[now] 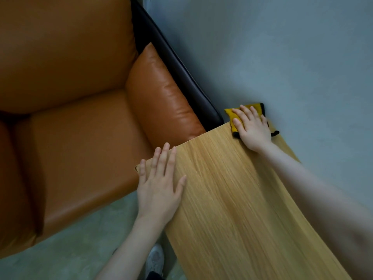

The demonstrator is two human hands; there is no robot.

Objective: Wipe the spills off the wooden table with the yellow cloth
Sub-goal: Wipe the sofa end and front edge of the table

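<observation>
Currently: wiping step. Right hand (pixel 252 128) flat, fingers spread, pressing yellow cloth (pixel 230 114) onto far corner of wooden table (pixel 232 199), cloth overhanging the edge. Left hand (pixel 159 186) open, bracing near corner. No spills discernible. Next, likely: draw cloth back along tabletop.

The desk (pixel 232 199) is a narrow, pale wooden top with a fine straight grain, running from the near right toward the far middle of the scene. At its far end lies a yellow cloth (pixel 235 126) with a dark edge, partly over the far edge and pressed flat under the right hand (pixel 253 129). The left hand (pixel 159 182) lies flat, fingers spread, on the desk's left corner; no spills can be made out on the wood.
</observation>
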